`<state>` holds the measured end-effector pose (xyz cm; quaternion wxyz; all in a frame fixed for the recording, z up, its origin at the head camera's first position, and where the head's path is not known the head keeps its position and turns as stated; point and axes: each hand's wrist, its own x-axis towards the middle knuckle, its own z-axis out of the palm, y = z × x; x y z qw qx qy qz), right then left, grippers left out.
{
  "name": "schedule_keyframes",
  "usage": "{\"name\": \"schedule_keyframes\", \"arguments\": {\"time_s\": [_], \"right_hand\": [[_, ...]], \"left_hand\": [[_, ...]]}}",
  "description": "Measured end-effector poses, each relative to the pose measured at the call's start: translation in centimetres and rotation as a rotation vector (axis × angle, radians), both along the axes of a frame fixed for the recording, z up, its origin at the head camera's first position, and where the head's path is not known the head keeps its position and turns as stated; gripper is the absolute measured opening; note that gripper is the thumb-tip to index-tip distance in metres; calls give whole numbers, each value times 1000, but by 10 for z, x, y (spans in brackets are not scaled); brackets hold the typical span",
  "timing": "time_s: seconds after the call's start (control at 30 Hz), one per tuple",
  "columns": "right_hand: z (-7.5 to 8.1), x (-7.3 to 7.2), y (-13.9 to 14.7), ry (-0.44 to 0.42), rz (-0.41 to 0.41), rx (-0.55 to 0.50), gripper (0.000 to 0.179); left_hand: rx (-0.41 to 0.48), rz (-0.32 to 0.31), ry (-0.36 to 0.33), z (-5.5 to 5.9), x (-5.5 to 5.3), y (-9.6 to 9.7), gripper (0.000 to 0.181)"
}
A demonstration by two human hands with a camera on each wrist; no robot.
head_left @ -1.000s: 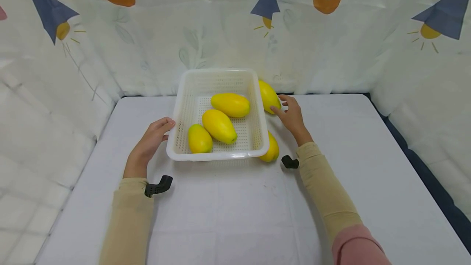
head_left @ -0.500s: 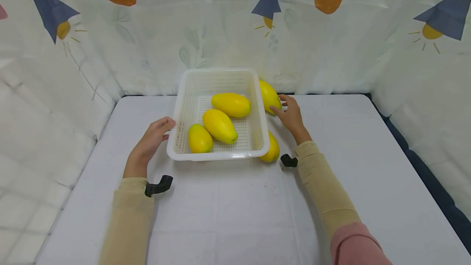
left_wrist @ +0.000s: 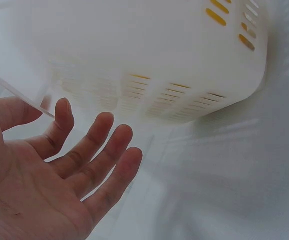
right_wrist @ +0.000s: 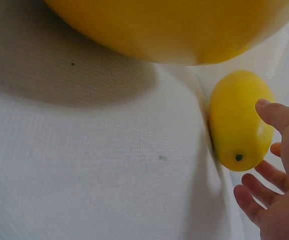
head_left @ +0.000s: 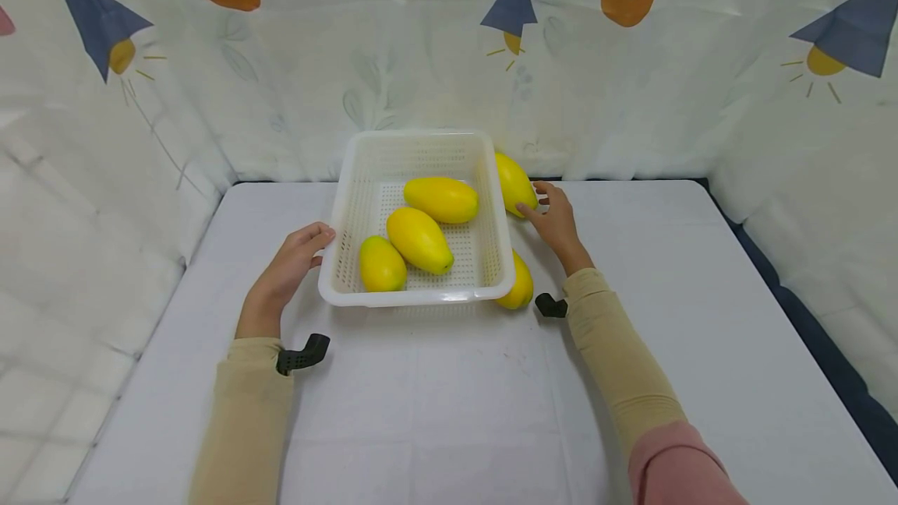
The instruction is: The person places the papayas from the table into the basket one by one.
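A white perforated plastic basket (head_left: 414,298) stands near the back of the table with three yellow mangoes (head_left: 419,240) inside. My left hand (head_left: 284,275) is at its left rim, thumb and index finger on either side of the edge; in the left wrist view the other fingers of the left hand (left_wrist: 74,170) reach loosely below the basket wall (left_wrist: 149,55). Right of the basket, my right hand (head_left: 557,224) has its thumb and fingertips about the end of a mango (head_left: 514,184). The right wrist view shows the thumb over this mango (right_wrist: 237,122), fingers along its far side.
Another mango (head_left: 521,287) lies by the basket's front right corner, partly hidden by it; it looms large as a yellow mango (right_wrist: 179,30) in the right wrist view. A white cloth covers the table (head_left: 449,404). A patterned curtain (head_left: 435,61) hangs close behind.
Almost nothing differs: the right forearm has shifted very slightly left, while both hands, the basket and the mangoes keep their places.
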<state>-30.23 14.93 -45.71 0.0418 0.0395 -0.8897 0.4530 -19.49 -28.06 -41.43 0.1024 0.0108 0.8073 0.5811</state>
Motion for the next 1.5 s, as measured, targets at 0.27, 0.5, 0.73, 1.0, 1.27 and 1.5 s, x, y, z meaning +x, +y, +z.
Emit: {"name": "schedule_keyframes", "arguments": {"time_s": [0.27,0.5,0.73,1.0,1.27,1.5], "right_hand": [[-2,-4,-1,-22,-3,2,67],[-4,-6,-2,-22,4,2,69],[-3,-6,-4,-35,10,1,69],[-3,-10,-6,-63,0,24,71],[-5,-14,-7,-84,-1,38,73],[-6,-16,-7,-97,7,38,73]], "left_hand": [[-3,2,-10,1,1,0,44],[-3,-2,-8,2,1,0,46],[-5,-1,-3,1,0,0,45],[8,5,-1,0,0,0,40],[-6,-3,12,-1,0,-1,43],[10,2,-8,0,0,0,45]]}}
